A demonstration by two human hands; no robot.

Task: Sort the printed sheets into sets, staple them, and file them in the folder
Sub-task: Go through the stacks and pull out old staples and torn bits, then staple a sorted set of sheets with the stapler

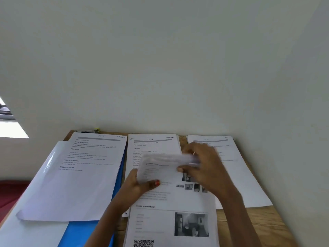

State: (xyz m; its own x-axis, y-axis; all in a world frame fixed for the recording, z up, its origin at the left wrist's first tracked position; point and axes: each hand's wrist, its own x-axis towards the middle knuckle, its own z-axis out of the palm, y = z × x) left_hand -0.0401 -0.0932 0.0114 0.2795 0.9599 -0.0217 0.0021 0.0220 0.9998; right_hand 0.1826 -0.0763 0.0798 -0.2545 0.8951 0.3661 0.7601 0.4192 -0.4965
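Observation:
Three sets of printed sheets lie in a row on the wooden desk: a left set (85, 168), a middle set (153, 145) and a right set (238, 168). A nearer stack with photos and a QR code (170, 221) lies in front of the middle set. Both hands hold one blurred printed sheet (160, 168) lifted above that stack. My left hand (140, 186) pinches its lower left edge, thumb on top. My right hand (204, 166) grips its right side. The blue folder (85, 230) lies under the left set.
A pale wall rises straight behind the desk (252, 221). A dark stapler-like object with a yellow tip (90, 131) sits at the desk's back left corner. A glossy white sheet (32, 220) overhangs the desk's left edge. A red surface (8, 195) lies lower left.

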